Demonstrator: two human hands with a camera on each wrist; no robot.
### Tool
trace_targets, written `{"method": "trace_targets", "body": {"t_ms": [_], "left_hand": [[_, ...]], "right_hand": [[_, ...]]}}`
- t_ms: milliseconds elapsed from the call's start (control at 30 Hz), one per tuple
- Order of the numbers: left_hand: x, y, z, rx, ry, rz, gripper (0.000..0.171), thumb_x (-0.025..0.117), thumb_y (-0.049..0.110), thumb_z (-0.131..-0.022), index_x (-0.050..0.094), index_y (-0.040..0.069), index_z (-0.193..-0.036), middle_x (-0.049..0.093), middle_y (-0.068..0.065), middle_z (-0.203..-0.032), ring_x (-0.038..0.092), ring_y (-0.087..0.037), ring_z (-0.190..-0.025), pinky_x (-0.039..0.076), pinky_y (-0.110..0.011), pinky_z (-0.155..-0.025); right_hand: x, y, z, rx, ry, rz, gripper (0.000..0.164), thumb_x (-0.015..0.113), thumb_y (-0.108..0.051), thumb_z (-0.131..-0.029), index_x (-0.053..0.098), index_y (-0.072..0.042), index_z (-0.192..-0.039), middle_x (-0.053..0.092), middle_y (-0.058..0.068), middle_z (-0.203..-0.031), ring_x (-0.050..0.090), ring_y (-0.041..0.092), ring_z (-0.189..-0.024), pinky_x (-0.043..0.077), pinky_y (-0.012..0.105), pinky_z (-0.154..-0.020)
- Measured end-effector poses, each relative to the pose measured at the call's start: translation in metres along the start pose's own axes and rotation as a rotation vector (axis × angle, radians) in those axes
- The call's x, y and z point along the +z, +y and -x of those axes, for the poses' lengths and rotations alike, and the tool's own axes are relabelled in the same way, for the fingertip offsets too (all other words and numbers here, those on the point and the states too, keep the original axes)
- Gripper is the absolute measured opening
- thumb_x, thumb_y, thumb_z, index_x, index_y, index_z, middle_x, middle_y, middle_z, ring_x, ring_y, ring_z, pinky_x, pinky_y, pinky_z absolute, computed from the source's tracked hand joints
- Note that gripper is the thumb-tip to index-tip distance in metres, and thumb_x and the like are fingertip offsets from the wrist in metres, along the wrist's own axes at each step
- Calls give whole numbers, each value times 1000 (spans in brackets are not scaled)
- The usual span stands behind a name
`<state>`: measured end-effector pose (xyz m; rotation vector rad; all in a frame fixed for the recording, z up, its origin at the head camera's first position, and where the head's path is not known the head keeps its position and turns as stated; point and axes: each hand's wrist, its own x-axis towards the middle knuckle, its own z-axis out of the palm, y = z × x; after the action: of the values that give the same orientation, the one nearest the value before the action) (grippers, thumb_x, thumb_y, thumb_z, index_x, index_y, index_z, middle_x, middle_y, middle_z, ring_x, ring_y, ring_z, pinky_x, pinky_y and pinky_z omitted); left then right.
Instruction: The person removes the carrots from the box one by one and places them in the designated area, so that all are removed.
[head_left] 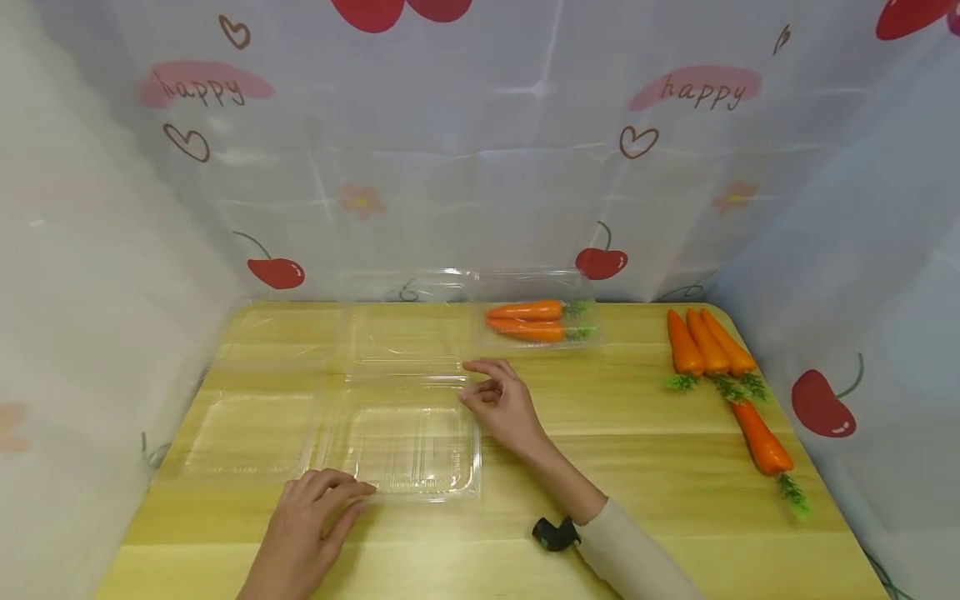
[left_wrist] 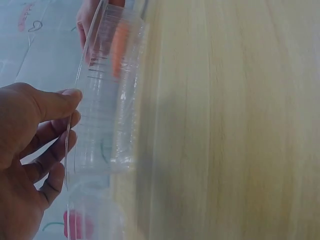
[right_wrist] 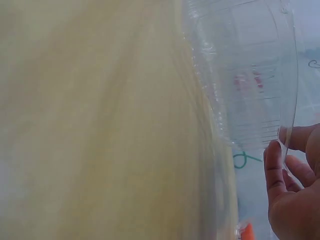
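Observation:
A clear plastic box (head_left: 408, 454) sits at the middle of the table with its hollow upward. My left hand (head_left: 311, 525) pinches its near rim at the left corner; in the left wrist view the thumb (left_wrist: 62, 102) lies over that rim. On the far right corner my right hand (head_left: 506, 408) pinches the rim between thumb and fingers (right_wrist: 274, 167), as the right wrist view shows. Behind it, another clear box (head_left: 596, 333) holds two orange carrots (head_left: 528, 321) with green tops, lying side by side.
More clear plastic trays (head_left: 247, 433) spread over the left and back of the table (head_left: 637, 467). Three carrots (head_left: 708, 342) lie together at the right, with another carrot (head_left: 761, 437) nearer. A black piece (head_left: 555, 533) is by the right sleeve. A printed curtain (head_left: 487, 183) encloses the table.

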<state>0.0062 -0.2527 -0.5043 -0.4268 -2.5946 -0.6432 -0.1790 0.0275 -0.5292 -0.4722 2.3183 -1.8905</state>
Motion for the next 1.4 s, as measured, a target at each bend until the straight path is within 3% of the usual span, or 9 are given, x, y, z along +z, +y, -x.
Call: {"method": "trace_targets", "body": {"t_ms": [167,367,467,633,800,900,1067,1200,1400], "left_hand": [[0,-6,0,-5,29,-5,23,87,19,-86,82,26,-107,73,12,-106,63,-12,-95,45,-31,-86],[2,-10,-3,-5,23,8,29,87,10,-85,82,23,-110,73,8,-107,64,-15,-99,38,-29,-89],[4,-11,-5,4,40,5,12,76,28,-100,82,21,-109,73,7,-106,64,-17,-99,39,-31,-91],[7,-11,-8,24,75,-8,48,44,51,-112,82,22,-109,74,7,-105,65,-18,-99,39,-32,-88],[9,-11,-10,26,94,-16,51,41,52,-112,82,22,-108,74,7,-105,65,-18,-98,39,-30,-89],[9,-11,-10,17,86,-19,50,43,52,-111,82,22,-108,74,7,-105,65,-18,-98,39,-30,-89],[10,-11,-10,16,69,-27,13,77,29,-100,82,21,-109,75,6,-106,66,-19,-99,41,-32,-89],[7,-8,-14,9,43,-47,44,92,8,-77,80,20,-118,76,5,-109,67,-20,-102,42,-36,-89],[-1,2,-39,49,-43,-42,46,88,17,-87,74,24,-130,76,8,-116,68,-16,-108,47,-37,-92]], "right_hand": [[1,-2,-7,23,-36,31,49,80,-13,-98,66,-8,-145,58,6,-146,71,21,-108,62,22,-92],[-2,-1,-13,46,-34,38,50,80,-17,-99,65,-9,-146,60,11,-142,72,20,-106,63,24,-91],[-3,1,-15,52,-57,51,51,78,-22,-101,63,-10,-148,60,13,-144,73,22,-108,63,28,-93],[-4,6,-18,65,-74,97,50,74,-31,-104,63,-14,-149,60,12,-147,73,23,-112,63,36,-97],[-7,7,-17,74,-87,124,51,73,-34,-105,61,-16,-151,59,9,-150,72,25,-114,63,44,-99],[-9,8,-16,68,-86,124,52,73,-34,-105,61,-16,-152,58,9,-150,72,25,-113,63,45,-99],[-22,8,-9,53,-86,100,53,74,-30,-104,58,-15,-153,57,13,-149,72,26,-115,62,44,-102],[-44,7,-2,44,-72,97,50,74,-26,-105,58,-16,-152,56,17,-151,70,29,-119,62,38,-101],[-90,7,8,-19,8,109,41,70,-19,-107,62,-14,-146,57,21,-150,69,34,-119,62,30,-98]]}}
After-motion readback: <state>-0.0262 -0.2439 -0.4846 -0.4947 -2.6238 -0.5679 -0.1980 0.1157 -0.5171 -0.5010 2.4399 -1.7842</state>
